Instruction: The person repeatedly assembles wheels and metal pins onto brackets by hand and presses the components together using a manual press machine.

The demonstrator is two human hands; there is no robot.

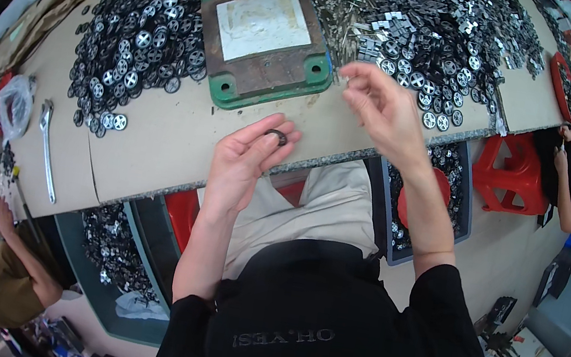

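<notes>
My left hand [247,154] is in front of the press, palm up, with a small black toy wheel [277,135] pinched between thumb and fingers. Beside the right corner of the press's green base [244,102], my right hand [390,119] has its thumb and fingertips drawn together. Something small and pale shows at those fingertips, too small to name. A white plate [262,24] lies on the press bed. Left of the press spreads a heap of black wheels with silver spokes [145,39]. To its right lies a large heap of small grey metal-looking pieces [429,23], with more spoked wheels [432,102] along its near edge.
A wrench [47,148] and a clear plastic bag [14,103] lie on the left of the table. Bins of parts stand below, one left [145,332], one right [400,256]. A red stool [507,172] stands right. Other people sit at both sides.
</notes>
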